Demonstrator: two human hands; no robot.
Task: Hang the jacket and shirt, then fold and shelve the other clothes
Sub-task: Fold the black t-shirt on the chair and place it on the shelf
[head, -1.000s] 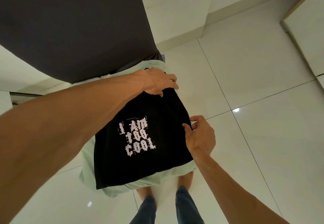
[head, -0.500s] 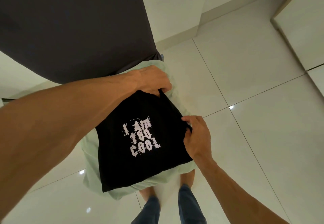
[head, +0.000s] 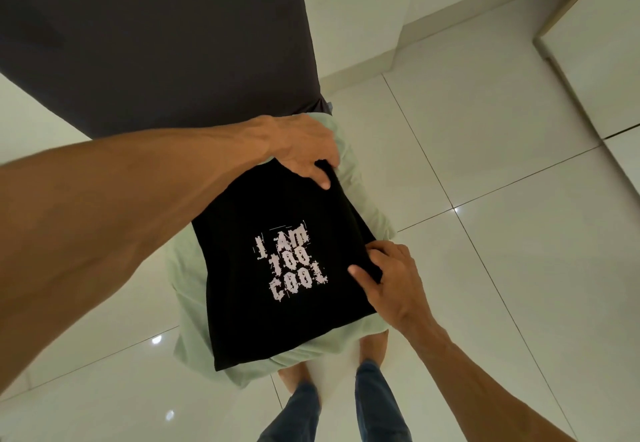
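Fingers (head: 320, 178) of left hand (head: 301, 150) gripping far edge of black T-shirt (head: 277, 317), right hand (head: 394, 279) pinching right edge; green garment (head: 192, 303) beneath.

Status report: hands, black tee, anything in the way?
Left hand grips tee's far edge; right hand pinches its right edge. Tee folded, lying on green garment. No obstruction visible.

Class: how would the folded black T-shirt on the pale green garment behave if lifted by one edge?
Probably floppy: the black T-shirt puckers where the right hand pinches it. Likely light, since the left hand and right hand carry it by the edges. It might slide off the pale green garment beneath.
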